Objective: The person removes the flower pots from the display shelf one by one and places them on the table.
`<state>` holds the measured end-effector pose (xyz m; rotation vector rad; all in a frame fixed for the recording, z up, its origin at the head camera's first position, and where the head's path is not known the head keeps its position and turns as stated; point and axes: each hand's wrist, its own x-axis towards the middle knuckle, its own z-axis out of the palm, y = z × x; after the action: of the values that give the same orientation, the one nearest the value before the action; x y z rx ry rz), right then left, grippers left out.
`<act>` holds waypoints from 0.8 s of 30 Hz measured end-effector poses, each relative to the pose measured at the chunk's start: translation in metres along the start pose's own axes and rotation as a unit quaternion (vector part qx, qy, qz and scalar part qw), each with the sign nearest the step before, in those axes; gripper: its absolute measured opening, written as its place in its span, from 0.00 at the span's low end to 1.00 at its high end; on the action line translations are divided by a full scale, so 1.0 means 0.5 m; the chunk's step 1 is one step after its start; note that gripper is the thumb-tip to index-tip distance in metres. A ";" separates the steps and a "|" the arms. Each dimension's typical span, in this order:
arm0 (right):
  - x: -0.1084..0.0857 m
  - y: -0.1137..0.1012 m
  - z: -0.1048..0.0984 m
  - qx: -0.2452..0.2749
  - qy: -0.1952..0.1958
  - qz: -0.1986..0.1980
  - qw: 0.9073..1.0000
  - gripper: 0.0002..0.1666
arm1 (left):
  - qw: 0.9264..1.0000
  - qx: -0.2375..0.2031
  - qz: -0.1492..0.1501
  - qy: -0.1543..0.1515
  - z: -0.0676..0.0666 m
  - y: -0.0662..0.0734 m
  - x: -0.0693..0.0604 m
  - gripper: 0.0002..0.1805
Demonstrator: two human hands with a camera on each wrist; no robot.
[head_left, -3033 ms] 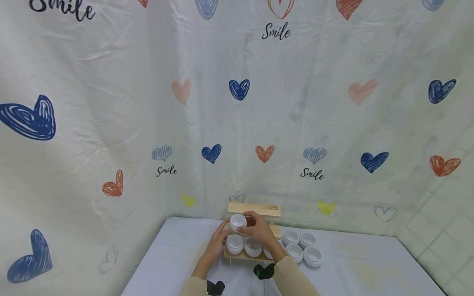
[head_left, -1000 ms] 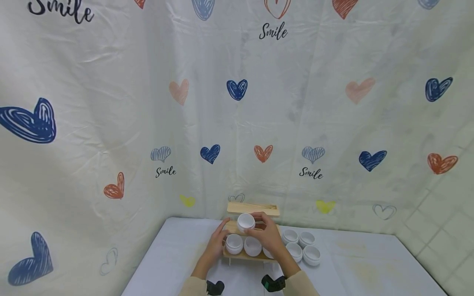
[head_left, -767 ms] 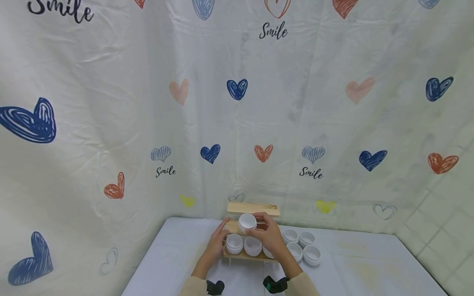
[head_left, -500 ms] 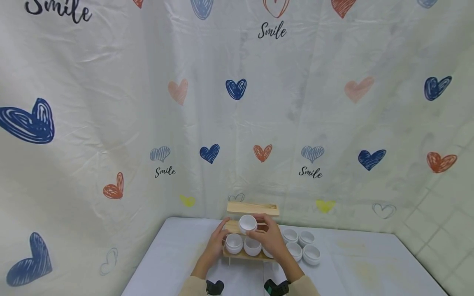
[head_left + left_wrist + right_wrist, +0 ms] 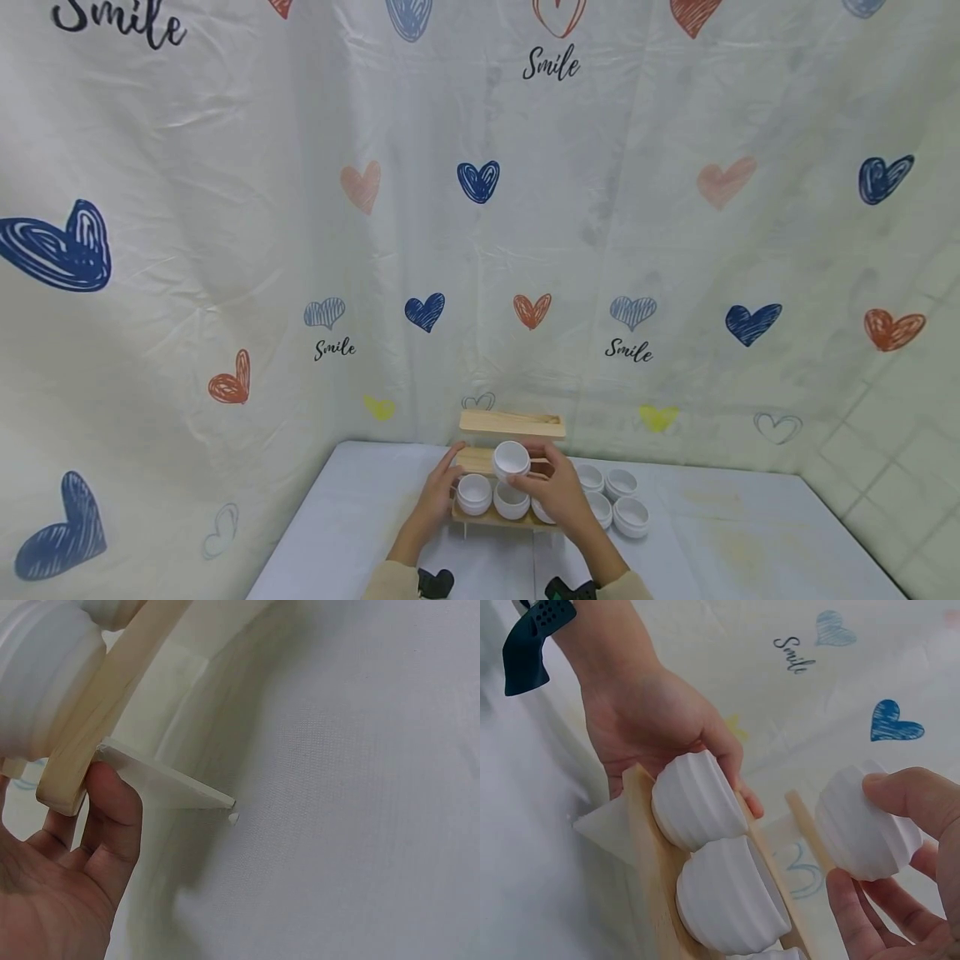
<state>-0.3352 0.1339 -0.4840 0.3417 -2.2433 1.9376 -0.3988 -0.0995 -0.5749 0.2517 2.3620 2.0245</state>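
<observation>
My right hand (image 5: 561,493) holds a white ribbed cup (image 5: 512,460) over the middle shelf of a tiered wooden stand (image 5: 474,460). In the right wrist view, thumb and fingers pinch that cup (image 5: 866,825) at its sides. My left hand (image 5: 435,497) grips the left end of the stand's front shelf; in the left wrist view its fingers curl around the wooden board (image 5: 112,705). Along the front shelf stand a left cup (image 5: 474,494), a second cup (image 5: 512,502) and a third one, partly hidden by my right hand.
Several more white cups (image 5: 630,518) stand on the white tabletop (image 5: 720,542) right of the stand. The stand's top shelf (image 5: 512,423) rises at the back. A heart-printed curtain (image 5: 562,233) hangs close behind the table.
My right hand has carried the cup rightward along the middle shelf, and lately a little toward the front. The left hand has stayed at the stand's left end.
</observation>
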 end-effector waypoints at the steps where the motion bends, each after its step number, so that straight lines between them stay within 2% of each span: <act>1: -0.002 0.000 -0.002 0.000 0.001 0.001 1.000 0.32 | 1.000 -0.001 0.001 0.000 0.000 0.000 0.000 0.30; 9: -0.009 0.003 -0.011 0.000 0.016 0.019 1.000 0.32 | 1.000 0.007 0.003 0.000 0.001 0.002 -0.004 0.30; 24: -0.023 0.016 -0.021 0.017 0.025 0.024 0.999 0.33 | 1.000 0.014 0.001 0.009 0.004 0.003 -0.001 0.30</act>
<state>-0.3266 0.1461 -0.4931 0.2439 -2.2094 1.9871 -0.3977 -0.0974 -0.5739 0.2390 2.4024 2.0045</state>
